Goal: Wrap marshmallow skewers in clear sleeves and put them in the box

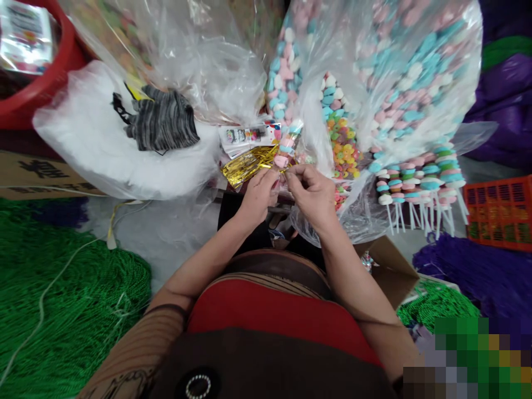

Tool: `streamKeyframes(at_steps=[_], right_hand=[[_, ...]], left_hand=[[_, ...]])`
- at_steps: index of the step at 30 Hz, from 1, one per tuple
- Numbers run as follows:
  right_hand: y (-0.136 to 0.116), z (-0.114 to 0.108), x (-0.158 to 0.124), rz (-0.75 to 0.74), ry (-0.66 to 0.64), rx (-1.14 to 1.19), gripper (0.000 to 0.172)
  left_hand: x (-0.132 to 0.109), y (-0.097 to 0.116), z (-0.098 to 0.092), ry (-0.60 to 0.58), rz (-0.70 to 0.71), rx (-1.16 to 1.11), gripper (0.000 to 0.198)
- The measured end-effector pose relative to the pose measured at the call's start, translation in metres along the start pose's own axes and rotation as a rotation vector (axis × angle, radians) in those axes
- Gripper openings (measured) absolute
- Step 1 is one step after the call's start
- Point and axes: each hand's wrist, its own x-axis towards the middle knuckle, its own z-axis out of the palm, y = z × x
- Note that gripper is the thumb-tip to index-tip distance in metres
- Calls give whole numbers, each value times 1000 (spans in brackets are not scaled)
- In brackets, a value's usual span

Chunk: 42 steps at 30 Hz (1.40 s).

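Note:
Both my hands meet in front of me, fingers pinched together. My left hand (261, 194) and my right hand (310, 191) grip the neck of a small clear packet of pastel marshmallow sweets (286, 145), which stands up from my fingers. A thin gold twist tie shows between the fingertips. A bundle of gold twist ties (246, 162) lies just behind my left hand.
Large clear bags of pink, blue and white sweets (409, 83) stand behind, with marshmallow sticks (419, 180) and coloured ring sweets (343, 147). A white bag with a striped cloth (162, 119) lies left. Green netting (62, 299), purple netting (477, 271), an orange crate (499, 210) and a red tub (37, 83) surround me.

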Motion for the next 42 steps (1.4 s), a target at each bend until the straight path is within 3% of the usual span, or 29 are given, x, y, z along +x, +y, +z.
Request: streamKeyframes(at_steps=[8,12,16,18,22,26,29,32,34,36,40,42], right_hand=[[-2,-12,1,228,-137,488,41],[3,-21,0,236,-244,596,37],[6,-23,-3,224,-331,683,32],[8,-18,-3,238,-306,697,30],[14,-1,-4,220,-71,606,29],[19,8,-4,-35,158,249,25],[18,6,-3,-222,219,12,25],[14,3,-4,-268,228,-71,27],[11,0,-6,-238,232,-56,28],[5,-2,-8,-186,224,-3,28],[-7,-8,-11,-104,196,88,22],[-10,-11,-13,-106,181,91,20]], left_hand=[[-10,14,-4,-312,-217,-25,36],[-14,21,-8,-460,-405,8,39],[-18,26,-5,-477,-517,-59,48],[-20,25,-2,-437,-517,-112,52],[-20,17,5,-312,-420,-167,47],[-16,5,12,-111,-159,-128,38],[-9,-3,12,-10,57,21,36],[-4,-5,6,40,306,305,35],[-4,-5,2,47,436,465,34],[-6,-4,0,22,475,529,30],[-6,-3,2,-60,424,448,14],[-4,0,4,-143,425,359,21]])
